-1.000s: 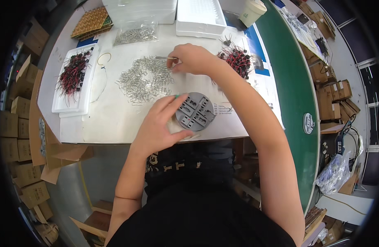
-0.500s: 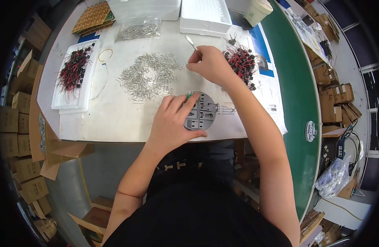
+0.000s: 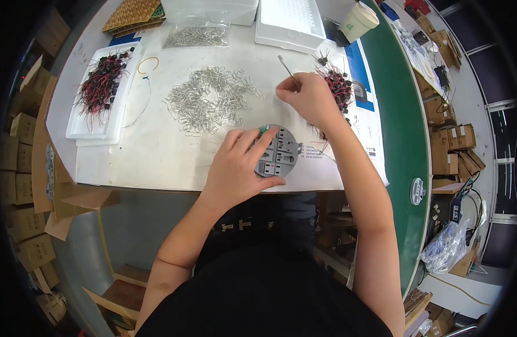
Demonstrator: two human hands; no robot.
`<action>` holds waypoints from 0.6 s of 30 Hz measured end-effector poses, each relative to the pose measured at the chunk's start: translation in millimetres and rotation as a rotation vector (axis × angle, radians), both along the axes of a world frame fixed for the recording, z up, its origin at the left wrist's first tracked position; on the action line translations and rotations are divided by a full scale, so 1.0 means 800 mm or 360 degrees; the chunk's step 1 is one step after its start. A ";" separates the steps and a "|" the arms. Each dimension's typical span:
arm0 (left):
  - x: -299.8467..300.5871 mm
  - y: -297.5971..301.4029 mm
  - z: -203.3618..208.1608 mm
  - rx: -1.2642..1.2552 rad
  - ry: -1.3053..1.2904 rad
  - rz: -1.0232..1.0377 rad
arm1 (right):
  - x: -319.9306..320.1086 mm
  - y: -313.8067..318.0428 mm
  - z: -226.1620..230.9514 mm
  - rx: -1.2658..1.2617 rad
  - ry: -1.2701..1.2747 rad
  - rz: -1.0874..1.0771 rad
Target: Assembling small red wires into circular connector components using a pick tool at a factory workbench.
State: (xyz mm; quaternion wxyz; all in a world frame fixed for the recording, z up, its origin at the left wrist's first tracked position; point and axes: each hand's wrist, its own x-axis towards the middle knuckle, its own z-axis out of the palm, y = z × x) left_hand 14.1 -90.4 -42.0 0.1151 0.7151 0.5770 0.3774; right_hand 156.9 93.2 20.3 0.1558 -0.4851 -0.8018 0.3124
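Note:
My left hand (image 3: 237, 167) grips a round grey plastic plate (image 3: 287, 147) near the table's front edge. Its fingers lie over the plate's left part and the thumb presses along the near rim; a small green spot shows by the fingertips. Pinched in my right hand (image 3: 313, 100) is a slim stick-like tool (image 3: 286, 65) with a pale tip pointing up and left, away from me. This hand hovers above the table, between a loose pile of small U-shaped metal pins (image 3: 205, 104) on the left and a heap of black parts with red and black wires (image 3: 340, 87) on the right.
A white tray (image 3: 115, 126) at left holds more wired black parts. Toward the back are a clear bag of pins (image 3: 197, 36), a white plastic box (image 3: 289, 39), brown boards (image 3: 132, 16) and a paper cup (image 3: 359, 21). Another grey round part (image 3: 418, 191) lies on the green surface at right.
My right hand has moved slightly right and nearer to me, and the tool in it now leans more to the left. My left hand stays on the plate. The whole view has shifted a little.

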 end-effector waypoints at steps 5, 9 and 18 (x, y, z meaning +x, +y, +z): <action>0.004 -0.003 -0.003 -0.0037 -0.0068 0.0110 | 0.029 -0.027 0.012 -0.0697 0.0044 -0.0232; 0.006 -0.001 -0.010 -0.0013 -0.0071 0.0147 | 0.035 -0.060 -0.015 -0.0427 0.0060 -0.0155; 0.007 0.000 -0.010 0.0025 -0.0070 0.0145 | 0.038 -0.077 -0.055 0.0104 0.0077 -0.0123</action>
